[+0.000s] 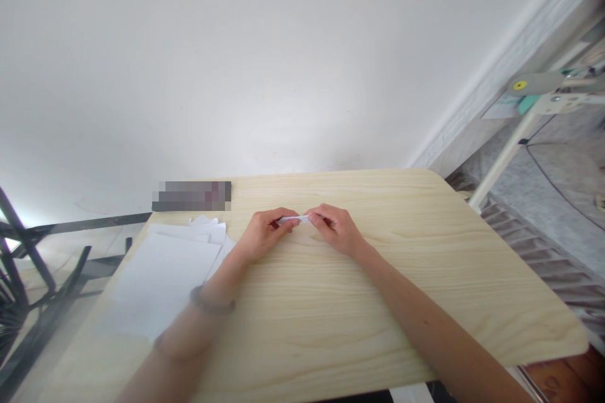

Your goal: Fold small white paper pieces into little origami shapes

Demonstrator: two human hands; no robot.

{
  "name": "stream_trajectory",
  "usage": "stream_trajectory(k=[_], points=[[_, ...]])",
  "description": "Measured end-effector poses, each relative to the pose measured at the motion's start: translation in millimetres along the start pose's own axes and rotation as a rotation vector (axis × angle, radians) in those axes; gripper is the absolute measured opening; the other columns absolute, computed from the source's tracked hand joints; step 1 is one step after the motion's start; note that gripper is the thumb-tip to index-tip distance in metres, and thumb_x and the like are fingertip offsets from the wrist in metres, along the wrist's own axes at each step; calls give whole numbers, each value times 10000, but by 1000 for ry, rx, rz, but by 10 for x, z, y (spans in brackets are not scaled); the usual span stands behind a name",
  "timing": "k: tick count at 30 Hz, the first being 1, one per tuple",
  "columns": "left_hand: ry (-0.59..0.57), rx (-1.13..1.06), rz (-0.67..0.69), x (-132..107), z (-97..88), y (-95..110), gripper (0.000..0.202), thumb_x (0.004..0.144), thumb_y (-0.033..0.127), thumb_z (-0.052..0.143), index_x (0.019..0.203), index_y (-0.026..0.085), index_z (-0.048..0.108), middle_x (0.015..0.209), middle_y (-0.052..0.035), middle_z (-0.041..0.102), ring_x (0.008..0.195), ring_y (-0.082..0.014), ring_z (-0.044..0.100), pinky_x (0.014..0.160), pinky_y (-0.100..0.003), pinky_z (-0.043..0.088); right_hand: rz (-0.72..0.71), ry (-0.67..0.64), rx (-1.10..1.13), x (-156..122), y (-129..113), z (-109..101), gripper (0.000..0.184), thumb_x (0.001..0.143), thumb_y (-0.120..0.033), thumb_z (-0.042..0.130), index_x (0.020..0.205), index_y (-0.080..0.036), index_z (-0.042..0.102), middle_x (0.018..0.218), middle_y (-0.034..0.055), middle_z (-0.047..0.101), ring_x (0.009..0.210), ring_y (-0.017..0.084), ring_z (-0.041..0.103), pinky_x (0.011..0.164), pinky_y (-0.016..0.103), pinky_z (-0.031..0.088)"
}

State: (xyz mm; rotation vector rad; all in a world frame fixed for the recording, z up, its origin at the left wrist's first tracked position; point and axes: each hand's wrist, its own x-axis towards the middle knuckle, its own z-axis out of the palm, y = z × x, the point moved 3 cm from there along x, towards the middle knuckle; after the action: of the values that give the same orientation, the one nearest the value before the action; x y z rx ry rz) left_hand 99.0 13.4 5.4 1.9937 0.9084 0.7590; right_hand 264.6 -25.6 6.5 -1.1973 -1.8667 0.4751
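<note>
Near the middle of the wooden table (302, 302), my left hand (265, 232) and my right hand (336, 227) pinch a small folded strip of white paper (303, 219) between them. Each hand grips one end with thumb and fingers, so only a short stretch of the paper shows. The strip is held close above the tabletop. Whether it touches the wood I cannot tell. To the left of my left hand lies a loose stack of white paper sheets (165, 271), its edges uneven. My left forearm passes over the stack's right side.
A dark, blurred-out box-like object (191, 196) lies at the table's back left corner. A white wall (293, 63) rises behind the table. Black metal frames (70, 283) stand at the left. At the right are a pale metal stand (505, 157) and a grey bed-like surface (562, 182).
</note>
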Motion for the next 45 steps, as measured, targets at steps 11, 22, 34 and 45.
stream_trajectory(k=[11,22,34,45], points=[[-17,-17,12,3,-3,5,261,780,322,528,983,171,590,964,-56,621,791,-149,572,677,-235,458,37,-15,104,-15,33,6,205,797,-240,484,970,-207,590,916,41,550,635,86,527,526,198,447],[-25,41,74,13,1,3,248,759,256,528,992,185,574,987,-61,574,810,-152,548,651,-243,459,84,-24,74,-24,63,37,312,741,-155,489,1049,-192,520,909,33,583,550,63,493,536,203,439],[-15,4,72,11,-3,-14,232,779,311,515,952,181,597,996,-72,587,867,-168,556,687,-244,465,70,2,72,-19,89,64,234,763,-202,504,990,-192,558,882,23,594,558,63,507,531,189,436],[2,33,-31,2,-4,-22,284,764,387,520,935,181,617,930,-47,655,841,-182,591,767,-276,459,65,-22,61,-9,66,57,127,769,-220,505,870,-184,573,819,15,604,551,68,508,530,188,425]])
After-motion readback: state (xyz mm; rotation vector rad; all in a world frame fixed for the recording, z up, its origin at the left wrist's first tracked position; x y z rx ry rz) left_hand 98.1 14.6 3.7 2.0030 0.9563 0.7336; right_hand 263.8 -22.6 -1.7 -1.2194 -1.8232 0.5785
